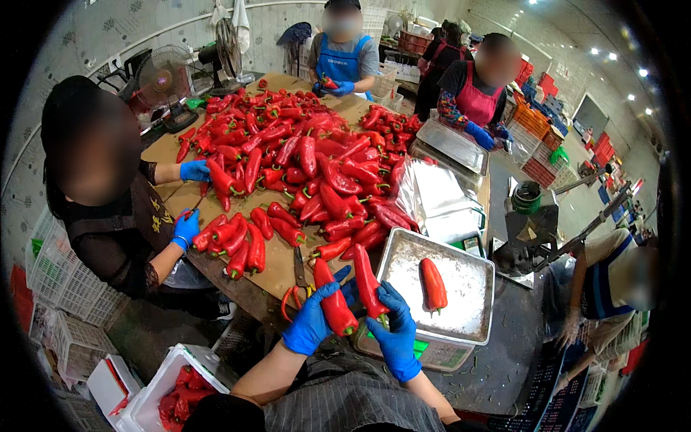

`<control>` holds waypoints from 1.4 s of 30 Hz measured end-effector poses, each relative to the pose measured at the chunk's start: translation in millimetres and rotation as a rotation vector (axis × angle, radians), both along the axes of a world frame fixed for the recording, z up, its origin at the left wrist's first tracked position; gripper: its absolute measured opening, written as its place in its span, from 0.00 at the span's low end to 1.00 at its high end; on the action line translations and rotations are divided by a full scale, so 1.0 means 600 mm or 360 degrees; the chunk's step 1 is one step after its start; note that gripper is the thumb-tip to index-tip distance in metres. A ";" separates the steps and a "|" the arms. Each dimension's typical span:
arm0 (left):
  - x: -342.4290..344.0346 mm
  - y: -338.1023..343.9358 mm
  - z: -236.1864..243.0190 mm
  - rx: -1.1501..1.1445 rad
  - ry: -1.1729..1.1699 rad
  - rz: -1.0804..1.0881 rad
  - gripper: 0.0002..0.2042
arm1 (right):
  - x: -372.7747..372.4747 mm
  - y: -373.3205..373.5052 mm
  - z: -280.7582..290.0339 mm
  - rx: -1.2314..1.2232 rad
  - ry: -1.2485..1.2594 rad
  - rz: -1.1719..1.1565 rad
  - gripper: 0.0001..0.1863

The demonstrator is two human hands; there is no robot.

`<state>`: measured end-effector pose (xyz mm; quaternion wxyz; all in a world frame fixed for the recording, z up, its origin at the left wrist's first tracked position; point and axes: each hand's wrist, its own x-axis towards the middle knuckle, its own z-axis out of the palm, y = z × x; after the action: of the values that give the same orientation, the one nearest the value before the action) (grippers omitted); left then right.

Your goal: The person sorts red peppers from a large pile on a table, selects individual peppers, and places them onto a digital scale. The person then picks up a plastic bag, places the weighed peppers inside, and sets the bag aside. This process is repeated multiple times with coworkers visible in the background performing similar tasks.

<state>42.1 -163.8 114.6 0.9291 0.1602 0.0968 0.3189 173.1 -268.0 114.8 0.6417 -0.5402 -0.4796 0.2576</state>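
Both my hands wear blue gloves and are raised over the near edge of the table. In my left hand [311, 321] lies a long red pepper [335, 299], its green stem end toward me. My right hand [394, 333] grips a second red pepper [367, 281] near its stem, the tip pointing away. To the right stands a metal tray [468, 317] with a single red pepper [433, 284] in it. Scissors with orange handles [294, 295] lie on the cardboard just beyond my left hand. A large heap of red peppers [288, 155] spreads across the table.
A co-worker in dark clothes [108, 237] reaches over the peppers at left; others stand at the far side. Clear plastic bags [439, 198] and another metal tray [457, 147] lie at right. A scale [529, 230] stands beyond. A white foam box [155, 396] holds peppers at lower left.
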 end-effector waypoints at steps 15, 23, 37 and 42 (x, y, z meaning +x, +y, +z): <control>-0.002 -0.010 -0.015 -0.0254 0.0273 0.0062 0.32 | -0.011 -0.004 0.021 -0.0036 -0.0784 -0.0118 0.35; 0.005 -0.006 -0.024 -0.0148 -0.0063 0.0088 0.36 | -0.009 -0.026 0.011 -0.0162 -0.0633 -0.0034 0.33; 0.002 0.001 -0.014 -0.0140 -0.0246 0.0056 0.35 | -0.009 -0.044 -0.002 -0.0141 -0.0705 -0.0100 0.32; 0.006 -0.003 -0.014 -0.0153 -0.0240 0.0059 0.35 | -0.008 -0.045 0.004 -0.0128 -0.0739 -0.0121 0.32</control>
<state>45.9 -165.4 106.3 0.9343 0.0891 0.0448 0.3422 168.3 -295.0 117.1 0.5014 -0.6277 -0.5830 0.1211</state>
